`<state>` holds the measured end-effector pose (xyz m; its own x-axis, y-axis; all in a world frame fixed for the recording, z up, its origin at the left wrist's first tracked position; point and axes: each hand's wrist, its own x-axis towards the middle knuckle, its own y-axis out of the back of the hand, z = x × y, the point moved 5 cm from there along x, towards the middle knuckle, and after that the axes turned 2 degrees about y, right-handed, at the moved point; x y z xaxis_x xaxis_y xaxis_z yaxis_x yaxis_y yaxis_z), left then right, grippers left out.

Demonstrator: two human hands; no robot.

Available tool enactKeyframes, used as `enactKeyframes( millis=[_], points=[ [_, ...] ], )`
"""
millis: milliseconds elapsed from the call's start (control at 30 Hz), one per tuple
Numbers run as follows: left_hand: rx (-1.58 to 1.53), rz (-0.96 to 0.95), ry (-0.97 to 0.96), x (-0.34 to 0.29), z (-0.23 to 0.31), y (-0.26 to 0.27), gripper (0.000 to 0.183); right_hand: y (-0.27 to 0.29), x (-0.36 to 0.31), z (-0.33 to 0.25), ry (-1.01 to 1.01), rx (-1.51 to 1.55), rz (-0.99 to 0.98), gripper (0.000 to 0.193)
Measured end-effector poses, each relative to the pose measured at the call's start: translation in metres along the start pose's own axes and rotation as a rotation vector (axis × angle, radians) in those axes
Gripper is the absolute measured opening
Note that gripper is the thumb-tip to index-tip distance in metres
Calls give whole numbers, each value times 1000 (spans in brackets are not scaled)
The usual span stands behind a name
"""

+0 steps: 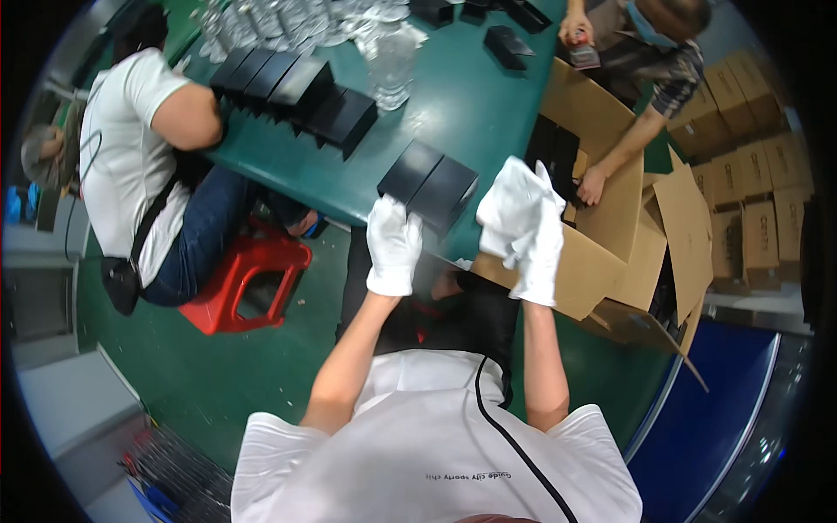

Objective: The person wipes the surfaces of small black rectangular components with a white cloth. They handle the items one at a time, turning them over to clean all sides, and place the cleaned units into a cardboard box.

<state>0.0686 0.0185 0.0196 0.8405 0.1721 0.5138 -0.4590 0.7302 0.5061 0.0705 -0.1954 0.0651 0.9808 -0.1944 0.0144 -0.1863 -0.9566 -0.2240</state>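
At the near edge of the green table [453, 113], my white-gloved left hand [394, 247] grips a black box [410, 171] by its near end. A second black box [451, 186] of the same kind sits flush against its right side. The left thumb and part of the fingers are hidden behind the glove and box. Just right of the boxes, my gloved right hand [539, 254] is closed on a crumpled white cloth [509, 202]. The cloth is apart from the boxes.
A row of black boxes [292, 91] stands at left, beyond it clear plastic containers [270, 22]. An open carton [615, 205] stands at right, a co-worker's hand [593, 185] inside. Another person [144, 131] sits on a red stool [248, 275]. Stacked cartons [741, 166] are far right.
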Motion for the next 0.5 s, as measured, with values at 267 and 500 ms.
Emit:
enactKeyframes(
  millis=[267, 500],
  points=[
    [-501, -40, 395, -34, 1, -31, 17, -86, -41, 24, 608, -924, -93, 58],
    [-1037, -289, 709, 0, 10, -19, 17, -51, -104, 61, 209, -257, -330, 46]
  ],
)
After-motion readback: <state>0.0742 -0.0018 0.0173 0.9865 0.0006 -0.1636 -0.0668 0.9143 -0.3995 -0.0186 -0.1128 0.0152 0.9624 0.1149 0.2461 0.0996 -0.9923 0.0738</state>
